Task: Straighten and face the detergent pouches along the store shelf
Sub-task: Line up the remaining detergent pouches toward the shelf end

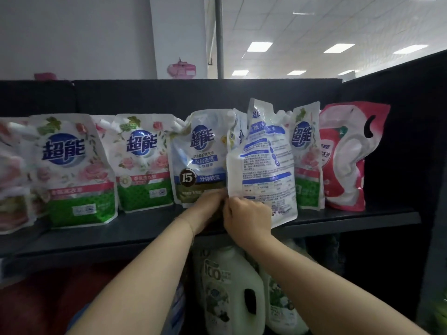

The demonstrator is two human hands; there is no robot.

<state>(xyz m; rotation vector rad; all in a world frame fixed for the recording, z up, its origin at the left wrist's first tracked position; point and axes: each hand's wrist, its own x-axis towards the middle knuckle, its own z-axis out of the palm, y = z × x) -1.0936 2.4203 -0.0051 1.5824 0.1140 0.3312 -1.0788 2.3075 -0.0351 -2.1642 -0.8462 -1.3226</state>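
Note:
A row of detergent pouches stands on a dark shelf (350,221). One white-and-blue pouch (263,160) shows its printed back and leans out past the shelf's front edge. My right hand (246,217) grips its lower left corner. My left hand (208,209) touches the same corner and the bottom of the blue-and-white pouch (198,160) beside it. Left of these stand two rose-printed pouches (142,163) (75,170), front forward. To the right, a rose pouch (307,160) and a red-and-white pouch (346,155).
More pouches crowd the far left edge (12,175). White detergent jugs (229,288) stand on the shelf below, under my arms. A dark side panel (399,141) closes the shelf on the right. A pink object (181,68) sits on top of the unit.

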